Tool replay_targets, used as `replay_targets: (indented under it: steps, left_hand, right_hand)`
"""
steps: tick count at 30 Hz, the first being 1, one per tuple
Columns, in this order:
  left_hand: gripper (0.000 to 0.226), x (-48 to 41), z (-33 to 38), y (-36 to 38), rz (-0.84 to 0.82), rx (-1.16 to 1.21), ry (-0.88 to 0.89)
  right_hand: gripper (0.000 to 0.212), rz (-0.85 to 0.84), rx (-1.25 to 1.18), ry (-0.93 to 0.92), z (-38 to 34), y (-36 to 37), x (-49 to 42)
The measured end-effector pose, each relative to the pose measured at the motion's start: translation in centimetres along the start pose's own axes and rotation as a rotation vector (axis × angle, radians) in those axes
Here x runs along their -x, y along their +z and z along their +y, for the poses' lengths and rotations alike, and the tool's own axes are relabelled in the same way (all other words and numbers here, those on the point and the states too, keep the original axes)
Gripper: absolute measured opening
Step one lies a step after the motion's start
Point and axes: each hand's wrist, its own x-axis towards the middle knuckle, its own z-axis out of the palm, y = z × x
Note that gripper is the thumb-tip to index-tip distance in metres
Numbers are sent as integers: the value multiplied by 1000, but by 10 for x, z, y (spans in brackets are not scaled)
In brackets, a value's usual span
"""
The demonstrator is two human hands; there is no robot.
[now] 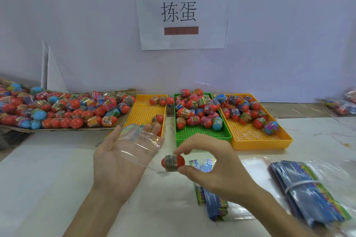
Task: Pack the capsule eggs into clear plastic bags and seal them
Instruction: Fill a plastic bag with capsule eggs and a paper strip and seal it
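So we had the white table [48, 179] spread out under us, with a printed sign [183, 11] on the wall behind. Biggest heap was the cardboard tray [123, 121] on the left, loaded with capsule eggs, mostly red with some blue ones, each banded in a printed wrapper. Then three perforated trays in a row: the left yellow tray [140, 113] had only a few eggs, the green tray [200, 132] was piled up at its far end, and the right yellow tray [256, 136] held a loose scatter. Bundles of printed blue packets [306, 192] lay at the right, and another stack [213, 208] sat under our right wrist. Our left hand [123, 159] was palm-up, fingers spread wide, with a clear plastic bag [138, 146] draped over the fingers. Our right hand [210, 167] pinched one capsule egg [172, 162] between thumb and forefinger, right at the bag's edge: red shell, brownish striped band around the middle.
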Motion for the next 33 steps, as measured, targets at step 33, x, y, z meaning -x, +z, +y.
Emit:
replay_targets:
  steps: [33]
  left_hand:
    - [53, -1, -13, 0, -170, -154, -123]
  right_hand:
    - [43, 369, 418, -171, 12, 35, 4]
